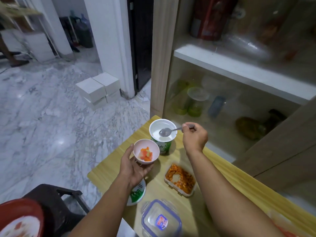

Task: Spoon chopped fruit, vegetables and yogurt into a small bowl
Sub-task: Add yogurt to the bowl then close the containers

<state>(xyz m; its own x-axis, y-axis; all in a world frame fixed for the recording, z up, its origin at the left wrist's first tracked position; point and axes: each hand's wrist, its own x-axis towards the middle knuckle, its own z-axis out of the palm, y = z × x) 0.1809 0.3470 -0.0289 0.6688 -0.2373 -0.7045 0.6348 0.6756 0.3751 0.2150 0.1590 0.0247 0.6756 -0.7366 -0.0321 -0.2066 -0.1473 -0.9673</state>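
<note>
two bare forearms entering from bottom of frame, no sleeves in view, left hand (135, 165) lower centre, right hand (194, 136) centre right, short nails, no rings, watch or bracelets seen

On the table (222, 171), the yogurt tub (163, 135) stands near the far corner. The small bowl (146, 153) is just before it, to the left. The food container (179, 179) lies to the right of the bowl, its lid (161, 218) at the near edge.
</note>
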